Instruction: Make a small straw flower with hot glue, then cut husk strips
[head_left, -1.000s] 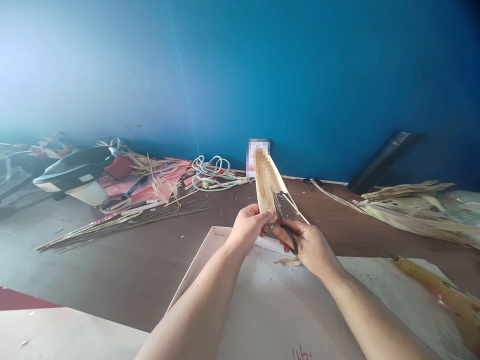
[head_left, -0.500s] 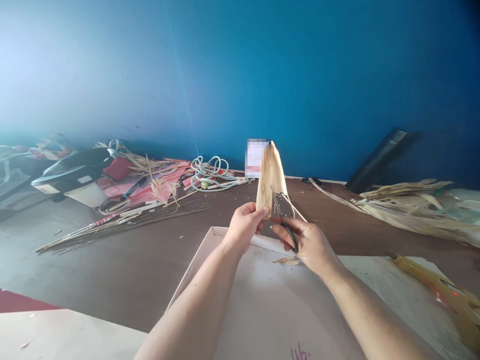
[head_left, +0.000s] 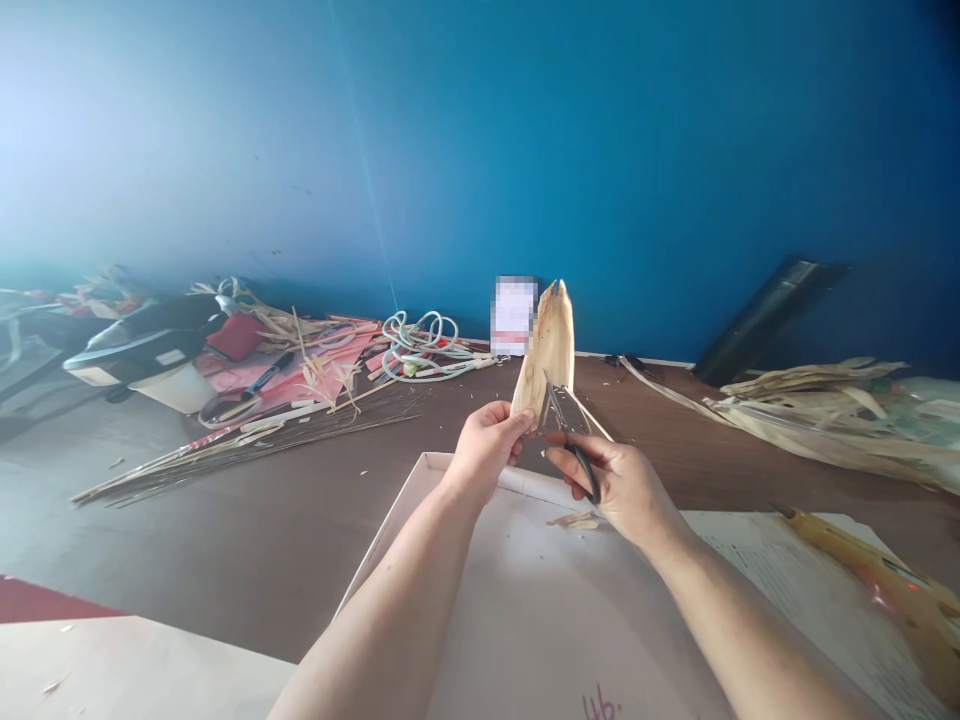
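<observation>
A pale dried corn husk stands upright above the table, its lower left end pinched between the thumb and fingers of my left hand. My right hand is closed round the black handles of a pair of scissors. The scissor blades point up and lie at the lower part of the husk, close to my left thumb. A thin strip slants down from the husk's right edge toward my right hand. Small husk scraps lie below my hands in a shallow white box lid.
A yellow glue gun rests on a printed sheet at right. Farther back are more dried husks and a black tube. A coiled pale cable, pink paper and thin sticks lie left. A blue wall rises behind.
The husk's top has tilted to the right and its faces have drawn together, uncovering more of the small blurred card behind. Both hands have stayed almost in place.
</observation>
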